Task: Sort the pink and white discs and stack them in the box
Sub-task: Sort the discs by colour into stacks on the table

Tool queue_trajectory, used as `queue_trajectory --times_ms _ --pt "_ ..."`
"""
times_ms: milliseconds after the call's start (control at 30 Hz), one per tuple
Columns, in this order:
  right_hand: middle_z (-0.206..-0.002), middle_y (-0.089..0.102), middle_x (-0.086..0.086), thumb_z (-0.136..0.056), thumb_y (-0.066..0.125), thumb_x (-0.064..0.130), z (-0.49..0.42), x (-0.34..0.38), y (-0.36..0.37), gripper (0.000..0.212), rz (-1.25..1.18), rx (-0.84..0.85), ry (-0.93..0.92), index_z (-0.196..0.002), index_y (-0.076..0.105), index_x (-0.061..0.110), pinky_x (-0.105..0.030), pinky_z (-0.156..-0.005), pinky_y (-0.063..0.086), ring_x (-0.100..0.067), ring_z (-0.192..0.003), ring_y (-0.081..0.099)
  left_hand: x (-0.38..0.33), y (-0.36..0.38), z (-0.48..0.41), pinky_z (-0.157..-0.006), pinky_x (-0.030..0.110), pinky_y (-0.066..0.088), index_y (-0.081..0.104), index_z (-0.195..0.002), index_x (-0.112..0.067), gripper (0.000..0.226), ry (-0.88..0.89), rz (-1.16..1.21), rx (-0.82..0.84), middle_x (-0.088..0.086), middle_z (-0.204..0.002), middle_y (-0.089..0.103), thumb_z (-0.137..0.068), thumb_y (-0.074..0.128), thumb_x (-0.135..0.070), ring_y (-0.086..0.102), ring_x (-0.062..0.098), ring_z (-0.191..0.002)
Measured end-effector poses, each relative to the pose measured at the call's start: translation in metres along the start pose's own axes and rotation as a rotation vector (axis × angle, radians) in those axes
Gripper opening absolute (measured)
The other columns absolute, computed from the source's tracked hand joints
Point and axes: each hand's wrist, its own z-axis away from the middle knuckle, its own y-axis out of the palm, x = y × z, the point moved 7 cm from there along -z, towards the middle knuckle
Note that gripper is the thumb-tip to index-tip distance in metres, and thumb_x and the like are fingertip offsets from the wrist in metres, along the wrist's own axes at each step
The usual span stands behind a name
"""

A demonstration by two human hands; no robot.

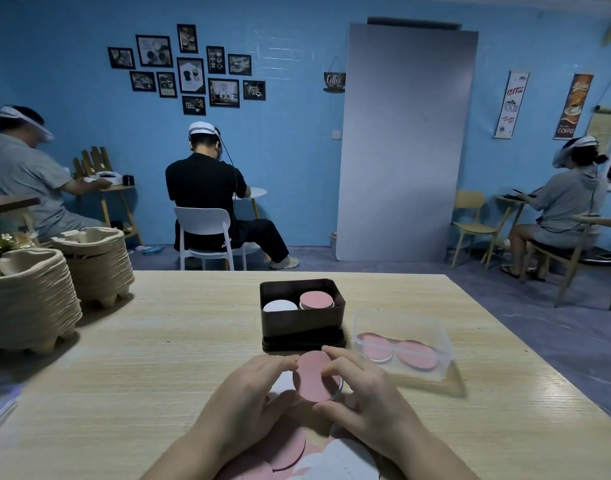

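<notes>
Landmark: dark box (302, 327), open-topped, standing on a wooden table (165, 341).

Item 1. White stack (280, 305), inside the box, left half. Sits lower than its neighbour.

Item 2. Pink stack (316, 300), inside the box, right half, top disc near rim level.

Item 3. Pink disc (312, 375), just in front of the box, tilted up off the table and held between both hands. A white disc (282, 382) shows behind its left edge.

Item 4. Left hand (252, 393), in front of the box; fingers curled, tips pressed to the pink disc's left edge.

Item 5. Right hand (363, 386), in front of the box; fingers and thumb pinched on the disc's right edge.

Item 6. Loose discs (297, 448), pink and white mixed, overlapping, further in front of the box beneath the wrists. Unsorted.

Item 7. Clear tub (402, 344), just right of the box, with pink-topped discs lying inside.

Handling note, as a judgement: discs look thin, light and slightly flexible, like felt or foam; matte, unlikely to slip, not fragile. Best taken by opposite edges, since flat ones cling together and want peeling apart.
</notes>
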Motion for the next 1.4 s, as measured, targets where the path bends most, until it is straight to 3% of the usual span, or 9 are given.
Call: queue_trajectory --times_ms 100,267,500,767,900,1100,1300,1400 --pt "-0.135 0.058 0.009 -0.078 0.076 0.048 -0.001 0.001 0.001 0.037 -0.008 0.011 -0.008 -0.103 0.058 0.028 -0.014 -0.102 0.036 0.004 -0.135 0.041 -0.001 0.002 0.000 -0.089 0.018 0.047 0.059 -0.129 -0.033 0.039 -0.003 0.004 0.007 -0.020 -0.121 0.066 -0.090 0.063 -0.037 0.061 0.002 -0.109" --pt "-0.142 0.052 0.011 -0.078 0.077 0.048 -0.001 -0.003 0.004 0.040 -0.017 0.043 0.012 -0.109 0.060 0.030 -0.022 -0.104 0.041 -0.002 -0.132 0.046 0.002 0.005 0.000 -0.087 0.022 0.050 0.057 -0.130 -0.033 0.041 -0.007 -0.015 0.019 -0.018 -0.121 0.066 -0.089 0.065 -0.034 0.061 0.003 -0.108" --pt "-0.140 0.054 0.011 -0.079 0.075 0.051 -0.001 -0.002 0.003 0.038 -0.007 0.044 0.018 -0.107 0.061 0.028 -0.012 -0.102 0.034 0.002 -0.134 0.042 0.004 0.007 0.000 -0.086 0.022 0.050 0.055 -0.129 -0.035 0.041 -0.039 -0.021 0.035 -0.018 -0.119 0.065 -0.090 0.064 -0.045 0.058 0.000 -0.106" --pt "-0.142 0.052 0.010 -0.080 0.072 0.054 -0.001 -0.001 0.008 0.040 0.050 0.106 0.018 -0.108 0.058 0.029 -0.013 -0.101 0.034 -0.001 -0.132 0.044 -0.002 0.004 -0.001 -0.076 0.017 0.050 0.053 -0.123 -0.034 0.038 -0.029 -0.028 0.045 -0.011 -0.107 0.069 -0.087 0.064 -0.037 0.059 0.001 -0.094" --pt "-0.137 0.054 0.012 -0.080 0.072 0.054 -0.001 -0.001 0.007 0.040 0.062 0.106 0.020 -0.108 0.058 0.028 -0.016 -0.099 0.038 -0.002 -0.129 0.046 -0.002 0.003 -0.001 -0.075 0.023 0.051 0.050 -0.124 -0.038 0.039 -0.049 -0.026 0.052 -0.013 -0.107 0.068 -0.088 0.061 -0.045 0.058 0.002 -0.093" --pt "-0.138 0.052 0.017 -0.076 0.067 0.060 0.002 -0.009 0.001 0.041 0.077 0.067 0.103 -0.106 0.058 0.033 -0.022 -0.097 0.043 0.001 -0.129 0.045 0.016 0.007 0.000 -0.092 0.029 0.039 0.040 -0.133 -0.039 0.065 -0.226 -0.175 0.124 -0.020 -0.118 0.058 -0.079 0.053 -0.072 0.052 0.007 -0.112" --pt "-0.141 0.048 0.019 -0.075 0.066 0.062 0.002 -0.012 0.001 0.043 0.091 0.091 0.138 -0.106 0.057 0.034 -0.020 -0.097 0.041 0.001 -0.129 0.045 0.019 0.006 0.000 -0.095 0.027 0.039 0.041 -0.128 -0.040 0.059 -0.303 -0.153 0.141 -0.022 -0.123 0.059 -0.078 0.051 -0.071 0.052 0.005 -0.116" --pt "-0.141 0.048 0.019 -0.075 0.066 0.062 0.002 -0.014 0.002 0.043 0.105 0.094 0.150 -0.106 0.056 0.035 -0.019 -0.097 0.040 -0.001 -0.128 0.045 0.015 0.002 0.000 -0.089 0.028 0.043 0.041 -0.125 -0.039 0.055 -0.302 -0.148 0.124 -0.019 -0.113 0.061 -0.080 0.052 -0.069 0.055 0.008 -0.107"
